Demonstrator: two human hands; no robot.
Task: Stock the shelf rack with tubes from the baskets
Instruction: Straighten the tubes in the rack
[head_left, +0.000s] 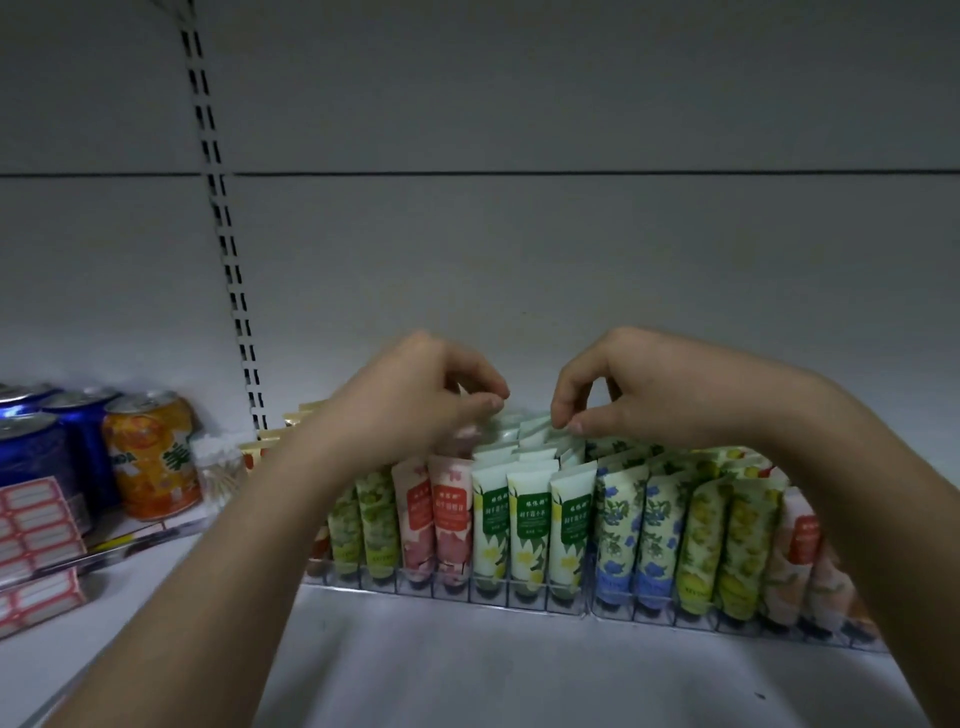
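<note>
Head view: both hands raised over the middle of the clear shelf rack (587, 605), well back from the shelf's front edge. Left hand (415, 395) with grip pinched on the crimped top edges of the back-row white-and-green tubes (530, 525); right hand (639, 384) with thumb and forefinger pinched on the same crimped tops just beside it. Tubes directly beneath both grips, standing cap-down, long axis upright and leaning slightly back; neither hand clearly nearer. Three green-labelled columns at centre, white bodies with yellow flowers, flanked by pink tubes (447, 514) to the left and blue-flowered tubes (639, 525) to the right. Rack looking nearly full. Drink cans (150, 457) standing near the shelf's left edge. No baskets visible.
</note>
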